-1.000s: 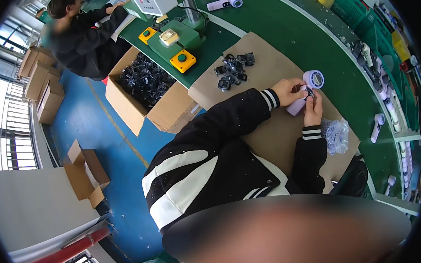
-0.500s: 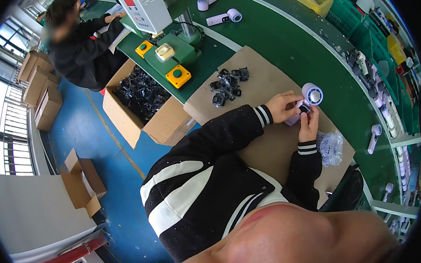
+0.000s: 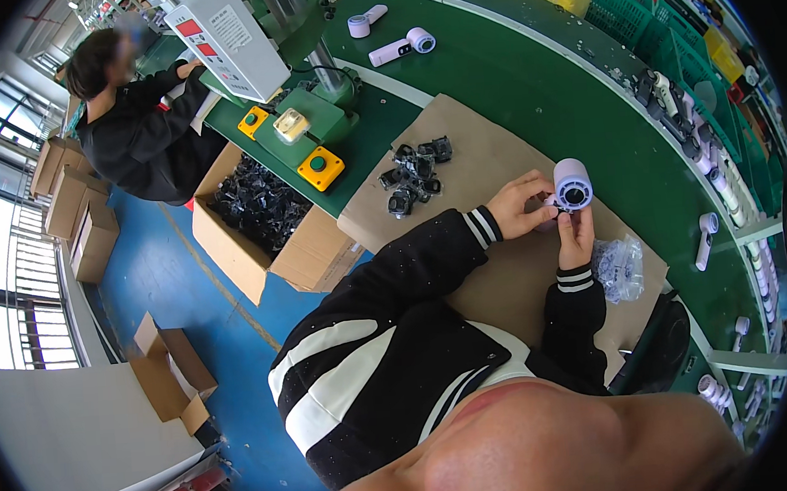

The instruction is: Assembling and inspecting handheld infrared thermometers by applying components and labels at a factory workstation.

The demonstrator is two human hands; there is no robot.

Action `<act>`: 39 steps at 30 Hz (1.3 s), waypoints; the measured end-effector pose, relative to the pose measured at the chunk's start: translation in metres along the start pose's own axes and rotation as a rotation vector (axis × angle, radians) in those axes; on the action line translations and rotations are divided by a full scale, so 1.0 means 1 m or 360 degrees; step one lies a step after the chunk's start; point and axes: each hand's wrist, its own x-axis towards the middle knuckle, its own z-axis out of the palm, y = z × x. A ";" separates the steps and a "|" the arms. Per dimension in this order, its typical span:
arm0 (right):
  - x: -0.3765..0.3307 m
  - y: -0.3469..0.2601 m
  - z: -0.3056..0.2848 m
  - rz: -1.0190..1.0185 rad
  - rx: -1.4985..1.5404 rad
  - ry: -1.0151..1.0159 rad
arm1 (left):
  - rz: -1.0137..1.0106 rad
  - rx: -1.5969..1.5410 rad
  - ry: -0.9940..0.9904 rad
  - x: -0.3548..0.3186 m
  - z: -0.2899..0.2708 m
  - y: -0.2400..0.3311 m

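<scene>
A lilac handheld fan (image 3: 573,185) is held over the brown sheet, its round head tipped up and showing a dark centre. The fingers of my left hand (image 3: 522,205) close on the fan's neck from the left. From below, my right hand (image 3: 577,240) pinches the same spot with thumb and fingertips. A small dark piece shows between the fingertips, but I cannot make out what it is. Most of the fan's handle is hidden by my hands. Beside my right hand lies a clear plastic bag (image 3: 618,269) of small parts. Several black plastic parts (image 3: 415,176) are heaped left of my hands.
A green press machine (image 3: 311,114) with yellow button boxes (image 3: 321,168) stands at the far left of the bench. Below it is a carton (image 3: 254,210) of black parts. More handheld fans (image 3: 402,47) lie on the green bench. A co-worker (image 3: 143,117) sits at the upper left.
The fan has been turned in my hands: its head now stands more upright and its handle, visible before, is mostly hidden. The whole view has shifted slightly.
</scene>
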 end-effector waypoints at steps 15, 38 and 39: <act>-0.006 0.005 -0.005 -0.0078 0.0018 0.0080 | 0.0082 0.0141 0.0205 -0.006 0.015 0.016; -0.014 0.010 0.015 0.0404 -0.0171 -0.0238 | -0.0413 -0.0447 0.0569 -0.014 0.025 -0.010; -0.017 0.016 0.018 0.0302 -0.0213 -0.0171 | -0.0427 -0.0474 0.0576 -0.014 0.024 -0.008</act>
